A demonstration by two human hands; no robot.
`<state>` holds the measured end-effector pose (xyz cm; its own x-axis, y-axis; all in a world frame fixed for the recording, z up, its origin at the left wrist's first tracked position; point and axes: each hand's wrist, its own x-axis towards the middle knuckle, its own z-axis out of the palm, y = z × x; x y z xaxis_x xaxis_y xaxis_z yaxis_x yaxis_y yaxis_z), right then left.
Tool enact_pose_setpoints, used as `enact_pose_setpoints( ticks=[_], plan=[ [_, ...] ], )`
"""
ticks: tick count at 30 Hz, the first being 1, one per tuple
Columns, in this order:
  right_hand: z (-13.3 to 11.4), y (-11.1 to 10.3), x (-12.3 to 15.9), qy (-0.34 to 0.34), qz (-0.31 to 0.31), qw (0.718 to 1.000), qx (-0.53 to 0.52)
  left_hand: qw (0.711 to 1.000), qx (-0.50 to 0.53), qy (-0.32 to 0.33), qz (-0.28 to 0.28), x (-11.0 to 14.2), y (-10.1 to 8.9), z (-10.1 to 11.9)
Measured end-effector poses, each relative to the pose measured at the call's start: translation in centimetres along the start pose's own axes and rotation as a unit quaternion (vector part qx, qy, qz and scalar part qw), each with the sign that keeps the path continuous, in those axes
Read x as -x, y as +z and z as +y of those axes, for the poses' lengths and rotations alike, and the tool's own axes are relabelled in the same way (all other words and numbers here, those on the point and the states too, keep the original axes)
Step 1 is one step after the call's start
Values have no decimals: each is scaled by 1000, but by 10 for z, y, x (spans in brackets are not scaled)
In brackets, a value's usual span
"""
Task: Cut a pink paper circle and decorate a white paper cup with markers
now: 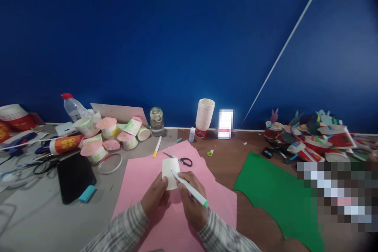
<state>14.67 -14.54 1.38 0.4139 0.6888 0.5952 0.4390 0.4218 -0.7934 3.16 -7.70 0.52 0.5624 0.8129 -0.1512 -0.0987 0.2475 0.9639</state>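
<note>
Paper piece (168, 166) looks off-white, plain and roughly rectangular.

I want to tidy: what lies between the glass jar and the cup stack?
The head view shows a small bottle and a teal piece there.

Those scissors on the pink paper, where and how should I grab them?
Best by the black handle, probably from the right: the scissors lie with it on that side and the blades pointing left. Your right hand is close, but it holds a marker, so free it first.
</note>
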Motion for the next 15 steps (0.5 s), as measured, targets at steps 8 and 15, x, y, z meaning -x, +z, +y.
enact_pose_setpoints(
  ticks=[8,15],
  plan=[
    [2,0,-2,-5,-6,1000,-1,1000,18,-4,9,1,3,1],
    [1,0,-1,-4,-3,1000,13,1000,29,-1,0,-1,3,1]
  ],
)
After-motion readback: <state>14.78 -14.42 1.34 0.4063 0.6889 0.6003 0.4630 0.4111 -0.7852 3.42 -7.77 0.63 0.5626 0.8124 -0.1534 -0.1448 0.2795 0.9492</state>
